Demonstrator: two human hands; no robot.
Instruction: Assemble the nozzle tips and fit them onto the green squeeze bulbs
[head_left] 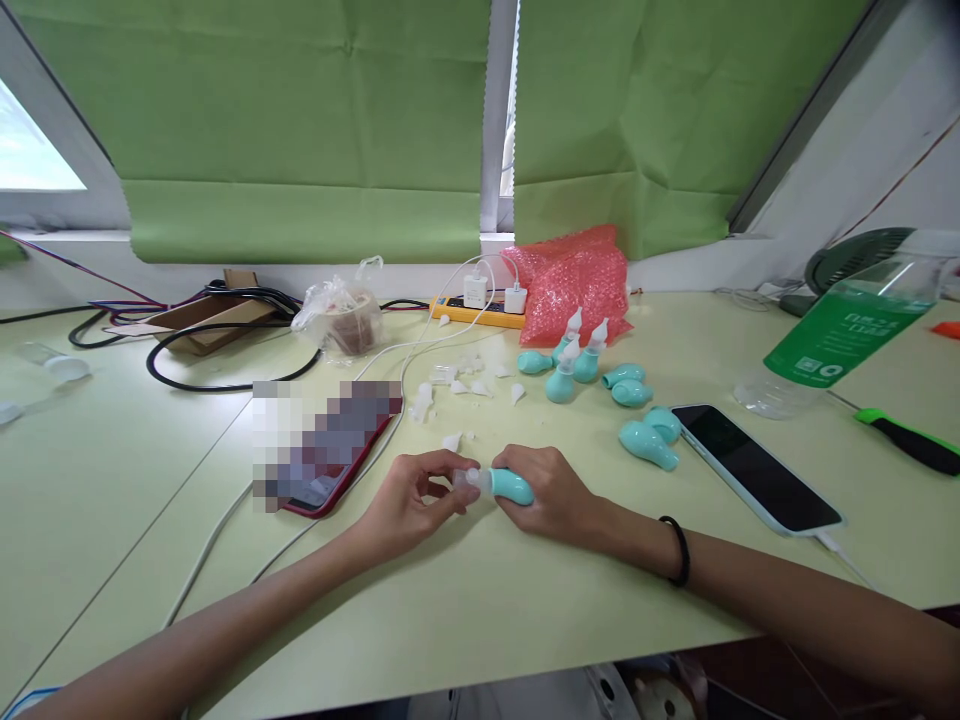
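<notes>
My right hand [551, 492] grips a teal rubber bulb [514, 486] low over the pale table [525, 600]. My left hand [409, 498] pinches the clear plastic tip [469, 480] at the bulb's left end. Several more teal bulbs [646, 440] lie just beyond my right hand, some standing with clear tips [576, 350] fitted. Small loose clear tips [459, 386] are scattered past my left hand.
A red-cased phone [330, 470] lies on the left and a pale blue phone [757, 468] on the right, both with cables. Red bubble wrap [574, 280], a yellow power strip [480, 310], a green-labelled bottle [847, 330], a green-handled tool [907, 440] and black cables [217, 350] stand further out.
</notes>
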